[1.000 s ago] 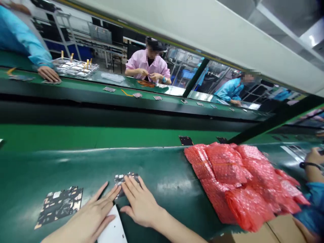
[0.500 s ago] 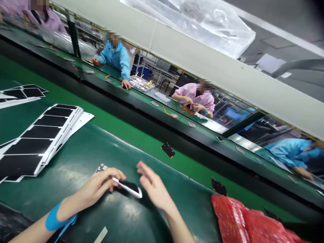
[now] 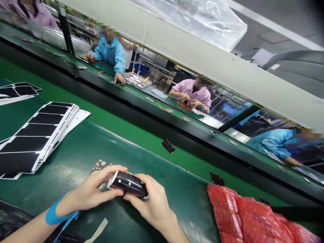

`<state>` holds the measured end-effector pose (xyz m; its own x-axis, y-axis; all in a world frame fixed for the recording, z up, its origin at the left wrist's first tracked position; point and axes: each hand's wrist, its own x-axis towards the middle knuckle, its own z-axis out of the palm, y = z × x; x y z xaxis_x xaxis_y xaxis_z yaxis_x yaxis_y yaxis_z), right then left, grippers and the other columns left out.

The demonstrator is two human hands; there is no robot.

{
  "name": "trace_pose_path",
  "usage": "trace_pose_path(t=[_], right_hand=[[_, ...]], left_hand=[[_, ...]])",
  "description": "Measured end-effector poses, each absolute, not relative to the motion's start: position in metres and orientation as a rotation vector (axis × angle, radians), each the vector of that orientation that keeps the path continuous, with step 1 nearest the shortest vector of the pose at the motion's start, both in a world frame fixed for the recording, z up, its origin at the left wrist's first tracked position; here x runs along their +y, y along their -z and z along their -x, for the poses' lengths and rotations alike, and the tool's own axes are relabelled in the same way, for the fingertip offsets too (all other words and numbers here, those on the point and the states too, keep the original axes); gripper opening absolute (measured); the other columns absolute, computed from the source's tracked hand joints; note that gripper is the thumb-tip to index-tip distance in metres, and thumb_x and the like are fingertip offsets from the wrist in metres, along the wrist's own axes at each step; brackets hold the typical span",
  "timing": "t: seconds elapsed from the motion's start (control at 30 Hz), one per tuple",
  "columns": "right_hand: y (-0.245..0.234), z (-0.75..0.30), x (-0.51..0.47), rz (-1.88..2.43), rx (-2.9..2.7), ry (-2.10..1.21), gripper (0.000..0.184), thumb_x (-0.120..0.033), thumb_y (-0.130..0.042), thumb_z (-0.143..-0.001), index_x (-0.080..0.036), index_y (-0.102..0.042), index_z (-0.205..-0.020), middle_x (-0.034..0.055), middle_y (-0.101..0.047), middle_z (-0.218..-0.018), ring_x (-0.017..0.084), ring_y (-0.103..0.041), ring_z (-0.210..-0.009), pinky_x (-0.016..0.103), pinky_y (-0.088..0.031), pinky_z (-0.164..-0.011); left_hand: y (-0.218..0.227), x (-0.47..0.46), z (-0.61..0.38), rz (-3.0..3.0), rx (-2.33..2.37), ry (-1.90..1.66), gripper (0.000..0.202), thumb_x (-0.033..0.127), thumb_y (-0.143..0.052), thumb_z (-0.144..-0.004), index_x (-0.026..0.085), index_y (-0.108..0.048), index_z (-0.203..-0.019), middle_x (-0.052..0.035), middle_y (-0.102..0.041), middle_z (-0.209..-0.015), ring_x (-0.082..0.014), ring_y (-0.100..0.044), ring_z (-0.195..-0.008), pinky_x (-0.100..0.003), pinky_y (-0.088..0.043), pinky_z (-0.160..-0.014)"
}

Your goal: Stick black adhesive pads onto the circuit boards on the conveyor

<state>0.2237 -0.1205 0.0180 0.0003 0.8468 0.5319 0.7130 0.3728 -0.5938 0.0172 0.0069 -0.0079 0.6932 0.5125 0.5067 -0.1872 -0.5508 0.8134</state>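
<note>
The left hand [image 3: 97,189] grips one end of a black sheet [image 3: 130,184] with thumb below and fingers above, and the right hand [image 3: 154,202] closes on the other end, so the piece is held between the two in front of the body, bowed upward, its shiny face showing and a white edge at the left. For a clean bend, the pressure should be alike at both ends; more from one side could crease the sheet or skew it. Holding near the ends also seems wise, since it keeps fingertips off most of the glossy face. The underside is hidden, so I cannot say whether it is sticky or backed. Just behind the left hand, partly covered by it, lies a circuit board [image 3: 100,165] on the green table [image 3: 129,226]; the knuckles are best kept light there. The loose end of the blue wrist strap [image 3: 57,212] hangs near the work and should not drag. Farther left sits a stack of sheets [image 3: 30,143], to the right some red bubble bags [image 3: 243,209], and beyond runs a green belt [image 3: 141,136] carrying more boards [image 3: 168,146].
</note>
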Motion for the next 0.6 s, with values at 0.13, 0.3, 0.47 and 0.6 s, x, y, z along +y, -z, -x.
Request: trace_pose_path(t=[0.13,0.3,0.47,0.6], right_hand=[[-0.023,-0.222,-0.122,1.413,-1.696,-0.115,0.032,-0.054,-0.065,-0.102,-0.023,-0.065,-0.112,0.0042,-0.08,-0.091,0.02,-0.077,-0.073,0.027,-0.059,-0.069],[-0.029,-0.226,-0.121,1.443,-1.713,-0.066,0.036,-0.057,-0.061,-0.104,-0.022,-0.066,-0.109,0.0051,-0.081,-0.091,0.02,-0.078,-0.074,0.029,-0.06,-0.07],[-0.029,-0.23,-0.121,1.46,-1.683,-0.161,0.034,-0.051,-0.073,-0.098,-0.021,-0.068,-0.112,0.0054,-0.082,-0.097,0.022,-0.08,-0.081,0.029,-0.062,-0.076],[-0.03,-0.232,-0.118,1.494,-1.514,-0.462,0.043,-0.042,-0.083,-0.086,-0.018,-0.07,-0.12,0.0037,-0.083,-0.097,0.02,-0.079,-0.077,0.025,-0.064,-0.073]], left_hand=[[0.006,0.002,-0.026,-1.979,0.266,-1.056,0.041,0.015,-0.073,-0.095,0.029,-0.065,-0.133,-0.0017,-0.077,-0.11,-0.0115,-0.078,-0.091,-0.01,-0.061,-0.086],[-0.003,-0.001,-0.039,-1.881,0.176,-1.071,0.027,0.015,-0.068,-0.099,0.025,-0.067,-0.124,-0.0024,-0.078,-0.11,-0.0126,-0.078,-0.1,-0.014,-0.061,-0.093],[0.0,-0.001,-0.042,-1.722,0.27,-0.994,0.025,0.015,-0.072,-0.096,0.022,-0.071,-0.12,-0.0044,-0.079,-0.106,-0.0149,-0.079,-0.096,-0.015,-0.063,-0.089],[0.0,-0.006,-0.047,-1.35,0.408,-0.764,0.068,0.03,-0.088,-0.084,0.024,-0.056,-0.144,-0.0084,-0.078,-0.12,-0.0187,-0.079,-0.101,-0.016,-0.063,-0.086]])
